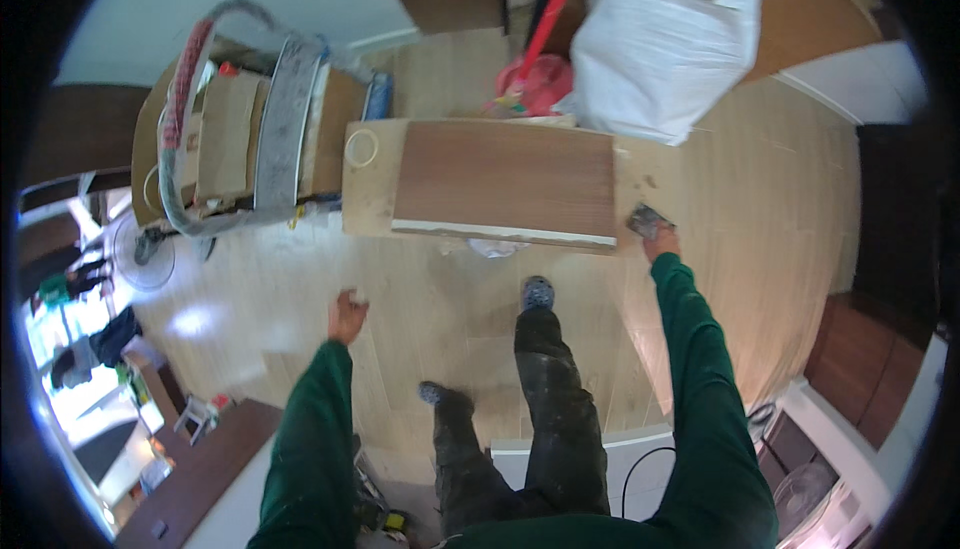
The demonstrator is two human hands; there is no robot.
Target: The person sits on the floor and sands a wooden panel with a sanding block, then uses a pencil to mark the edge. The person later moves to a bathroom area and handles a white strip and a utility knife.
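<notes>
My right hand (662, 239) grips a small dark grey, flat block (650, 220) with a worn, smeared surface, just off the right end of the bench. My left hand (347, 319) hangs over the floor below the bench's left part, its fingers curled. Something small and pale shows at its fingertips, too small to name. A brown wood-grain panel (505, 179) with a white strip along its near edge lies on a pale wooden bench (370, 211). On the bench's left end rests a cream tape roll (361, 148). Both hands are apart from the panel.
Left of the bench stands a cart (180, 174) with a wrapped handle, loaded with boards. A stuffed white sack (660, 44) and a pink dustpan (546, 84) lie beyond the bench. A standing fan (143, 252) is far left; a black cable (630, 474) runs near my right leg.
</notes>
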